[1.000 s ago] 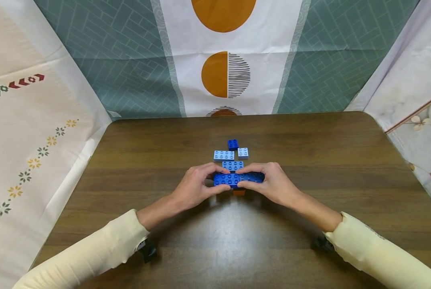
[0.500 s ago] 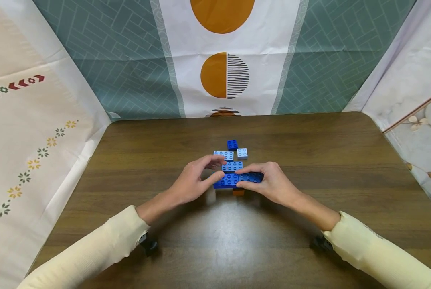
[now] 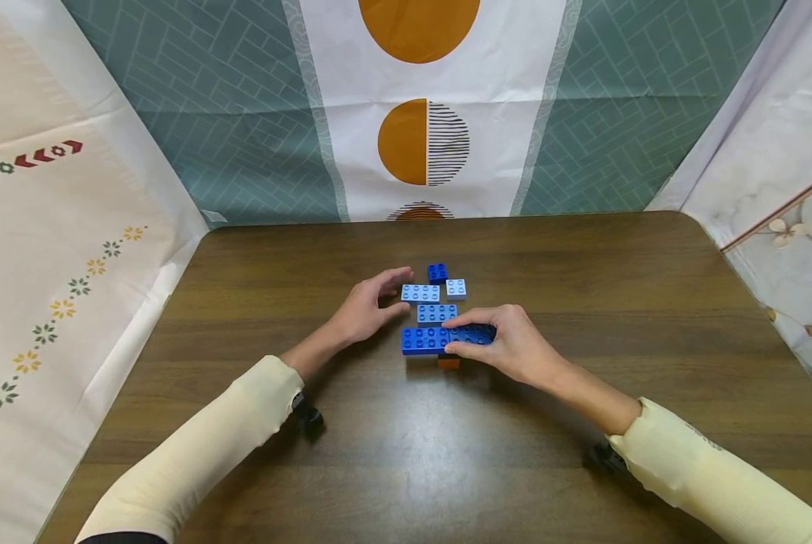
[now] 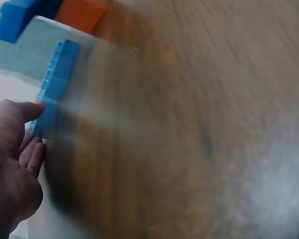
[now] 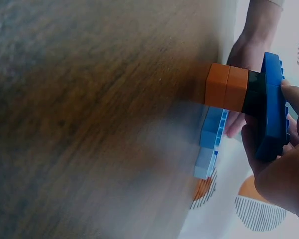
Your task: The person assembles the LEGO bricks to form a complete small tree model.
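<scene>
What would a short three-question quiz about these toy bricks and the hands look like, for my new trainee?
1. True or false: the right hand pinches the dark blue top layer of the brick stack.
2. The left hand is nearest which brick? (a) dark blue four-stud brick (b) light blue eight-stud brick (c) pale blue four-stud brick
3. In the head view, how many loose bricks lie beyond the stack?

Key: 1. True. 2. b. 3. Four.

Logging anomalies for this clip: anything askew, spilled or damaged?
Nothing stands out. The top blue bricks overhang the orange bricks on both sides, but look straight, with the right hand pinching one end. The loose bricks lie flat, studs up, no visible damage.
</scene>
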`<state>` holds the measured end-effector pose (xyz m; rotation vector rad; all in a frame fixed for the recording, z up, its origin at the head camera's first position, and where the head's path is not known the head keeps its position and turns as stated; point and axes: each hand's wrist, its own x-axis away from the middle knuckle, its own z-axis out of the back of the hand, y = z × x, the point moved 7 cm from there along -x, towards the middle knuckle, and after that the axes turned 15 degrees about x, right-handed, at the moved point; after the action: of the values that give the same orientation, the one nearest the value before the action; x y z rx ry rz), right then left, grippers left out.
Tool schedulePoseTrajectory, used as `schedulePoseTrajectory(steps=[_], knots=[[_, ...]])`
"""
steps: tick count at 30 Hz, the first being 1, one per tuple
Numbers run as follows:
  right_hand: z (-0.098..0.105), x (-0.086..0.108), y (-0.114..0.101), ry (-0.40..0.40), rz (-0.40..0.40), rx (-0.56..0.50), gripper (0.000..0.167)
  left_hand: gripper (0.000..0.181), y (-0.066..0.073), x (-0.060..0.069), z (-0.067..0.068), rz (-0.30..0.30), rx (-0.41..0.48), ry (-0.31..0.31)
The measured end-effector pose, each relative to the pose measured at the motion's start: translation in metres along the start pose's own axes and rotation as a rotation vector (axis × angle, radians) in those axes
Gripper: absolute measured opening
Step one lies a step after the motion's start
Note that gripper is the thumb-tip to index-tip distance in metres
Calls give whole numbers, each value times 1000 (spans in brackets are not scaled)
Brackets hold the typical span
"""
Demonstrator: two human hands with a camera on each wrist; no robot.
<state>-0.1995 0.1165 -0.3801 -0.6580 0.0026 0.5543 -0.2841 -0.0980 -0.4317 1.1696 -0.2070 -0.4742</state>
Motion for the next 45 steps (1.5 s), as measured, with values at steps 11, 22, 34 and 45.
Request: schedulePoseTrajectory(steps=[11, 22, 34, 45], knots=[[0, 0, 1, 3, -3, -4, 31, 46, -7, -5, -1, -8, -40, 37], [0, 0, 1, 7, -9, 0, 34, 45, 10, 8, 18, -59, -6, 101], [-3, 0, 4, 12, -42, -73, 32, 44, 56, 35, 13, -183, 139, 71], [-3, 3, 9, -11, -67, -34, 50, 42, 81, 52, -6, -225, 167, 29]])
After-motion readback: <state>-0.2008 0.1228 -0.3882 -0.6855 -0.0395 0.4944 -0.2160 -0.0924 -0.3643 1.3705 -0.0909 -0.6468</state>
